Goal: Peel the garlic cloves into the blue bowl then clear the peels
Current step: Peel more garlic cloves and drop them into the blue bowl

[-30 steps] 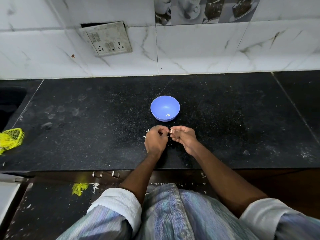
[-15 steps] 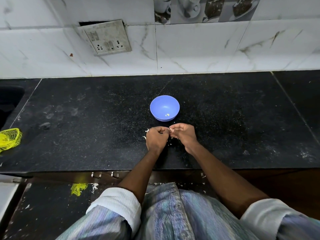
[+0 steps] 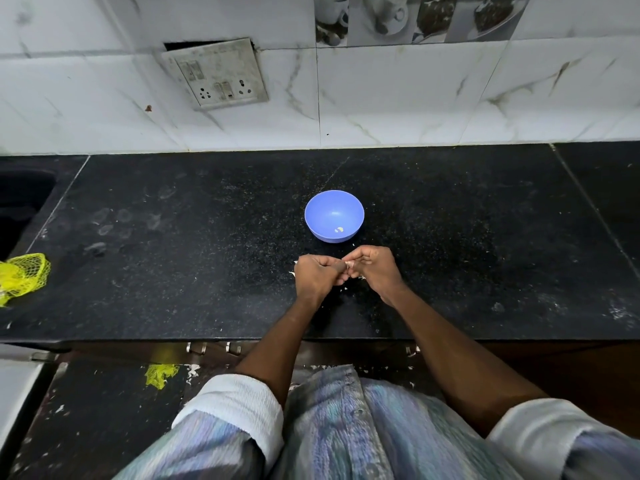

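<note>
The blue bowl (image 3: 334, 216) stands in the middle of the black counter, with one small pale clove piece (image 3: 339, 230) inside it. Just in front of the bowl my left hand (image 3: 318, 277) and my right hand (image 3: 375, 270) meet, fingers curled. Between their fingertips they pinch a garlic clove (image 3: 348, 265), of which only a pale sliver shows. Small white peel scraps (image 3: 293, 268) lie on the counter around and under my hands.
A yellow mesh bag (image 3: 24, 277) lies at the counter's left edge beside a dark sink (image 3: 20, 206). A tiled wall with a switch plate (image 3: 216, 74) rises behind. The counter's front edge (image 3: 138, 337) runs below my wrists. A yellow mesh scrap (image 3: 160, 374) lies on the floor.
Both hands have kept working the clove in the same spot, their fingertips drawing closer together. The bowl has not moved.
</note>
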Demonstrator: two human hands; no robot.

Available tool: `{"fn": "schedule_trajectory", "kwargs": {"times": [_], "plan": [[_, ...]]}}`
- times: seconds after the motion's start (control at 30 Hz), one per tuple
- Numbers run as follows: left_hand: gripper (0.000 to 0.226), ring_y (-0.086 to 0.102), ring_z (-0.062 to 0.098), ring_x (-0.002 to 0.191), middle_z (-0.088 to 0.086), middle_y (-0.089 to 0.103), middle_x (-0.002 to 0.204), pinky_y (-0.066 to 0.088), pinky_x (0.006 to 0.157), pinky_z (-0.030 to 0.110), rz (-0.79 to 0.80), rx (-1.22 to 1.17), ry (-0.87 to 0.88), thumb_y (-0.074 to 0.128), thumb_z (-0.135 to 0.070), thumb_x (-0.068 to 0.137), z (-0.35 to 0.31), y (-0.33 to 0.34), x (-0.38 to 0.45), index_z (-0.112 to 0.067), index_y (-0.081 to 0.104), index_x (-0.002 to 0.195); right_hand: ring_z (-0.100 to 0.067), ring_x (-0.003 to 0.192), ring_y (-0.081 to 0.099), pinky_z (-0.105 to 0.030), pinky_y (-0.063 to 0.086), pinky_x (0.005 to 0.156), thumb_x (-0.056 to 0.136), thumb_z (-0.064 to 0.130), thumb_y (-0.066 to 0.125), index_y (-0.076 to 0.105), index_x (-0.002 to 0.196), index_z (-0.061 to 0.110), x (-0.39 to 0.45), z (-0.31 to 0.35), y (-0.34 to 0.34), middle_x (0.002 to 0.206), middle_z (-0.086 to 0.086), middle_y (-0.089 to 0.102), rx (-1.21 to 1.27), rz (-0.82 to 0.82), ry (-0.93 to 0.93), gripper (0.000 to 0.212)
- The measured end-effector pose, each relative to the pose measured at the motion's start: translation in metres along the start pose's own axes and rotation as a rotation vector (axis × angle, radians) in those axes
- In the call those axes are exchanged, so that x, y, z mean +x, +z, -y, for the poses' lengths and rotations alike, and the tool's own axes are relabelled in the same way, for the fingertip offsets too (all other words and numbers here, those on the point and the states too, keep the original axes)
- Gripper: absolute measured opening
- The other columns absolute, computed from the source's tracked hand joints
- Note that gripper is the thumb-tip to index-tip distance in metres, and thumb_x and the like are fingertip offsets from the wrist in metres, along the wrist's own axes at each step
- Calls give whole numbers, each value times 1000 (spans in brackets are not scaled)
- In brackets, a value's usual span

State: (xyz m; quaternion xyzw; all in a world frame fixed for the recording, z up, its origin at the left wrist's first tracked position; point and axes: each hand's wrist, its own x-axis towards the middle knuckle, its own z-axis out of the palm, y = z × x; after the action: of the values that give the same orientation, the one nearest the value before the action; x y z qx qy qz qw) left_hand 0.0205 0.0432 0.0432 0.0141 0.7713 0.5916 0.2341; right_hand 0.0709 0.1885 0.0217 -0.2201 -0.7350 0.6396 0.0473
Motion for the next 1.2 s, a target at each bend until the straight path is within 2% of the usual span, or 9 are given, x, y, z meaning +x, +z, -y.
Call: {"fn": "schedule_trajectory", "kwargs": {"times": [0.1,0.17,0.3,0.43,0.53,0.7,0.87,1.0,1.2], "plan": [[10,66,11,54,12,76,68,60,60,22,13,-40,-22,78,-6,88,2,0,0,0,81,81,-15,63,65,-23,55,62,90,-11,65,76,88,5,0,2,-2,78,-23,73,-29,17,-25,20],[11,67,10,55,13,76,70,59,60,20,28,-68,-31,76,-6,91,3,0,0,2,81,86,-16,64,66,-24,55,62,90,-11,65,77,88,5,2,3,-2,76,-21,73,-39,13,-25,20],[17,70,14,65,14,77,75,61,65,22,56,-80,-32,67,-4,97,7,-1,2,1,81,91,-13,62,68,-23,56,62,91,-13,63,75,91,6,2,3,0,71,-9,74,-24,-16,-5,22],[14,71,16,66,15,78,75,62,68,27,40,-80,-55,70,-5,95,8,-1,3,-1,82,89,-18,64,69,-32,58,66,90,-12,63,75,88,6,3,1,3,72,-12,74,-65,-32,-5,22],[13,71,18,67,15,78,76,63,71,30,33,-80,-61,71,-5,94,6,-4,4,-1,82,88,-19,67,70,-29,57,64,90,-11,63,75,88,5,3,3,3,72,-10,75,-81,-18,-9,20],[14,70,15,63,15,77,74,62,65,24,34,-69,-24,71,-3,93,2,-4,2,1,82,85,-16,68,69,-24,56,63,89,-8,67,75,90,1,0,6,1,75,-8,75,-90,-10,-42,12],[14,69,17,63,14,77,71,61,65,27,24,-39,-11,74,-6,91,-2,-3,0,-2,82,80,-19,68,70,-31,59,68,90,-9,67,76,90,3,0,4,0,78,-16,75,-78,-14,-37,15],[13,66,11,56,11,76,68,59,61,24,6,-3,1,77,-8,89,-3,2,-2,-2,82,79,-16,65,68,-29,57,67,91,-10,65,75,87,6,-2,3,1,79,-19,75,-63,-31,-24,19],[14,66,9,54,10,76,67,59,60,22,-30,12,2,77,-9,89,-1,3,-3,-3,82,78,-17,67,70,-32,60,70,92,-8,66,75,88,6,-3,1,3,74,-8,75,-27,-34,-5,17]]}}
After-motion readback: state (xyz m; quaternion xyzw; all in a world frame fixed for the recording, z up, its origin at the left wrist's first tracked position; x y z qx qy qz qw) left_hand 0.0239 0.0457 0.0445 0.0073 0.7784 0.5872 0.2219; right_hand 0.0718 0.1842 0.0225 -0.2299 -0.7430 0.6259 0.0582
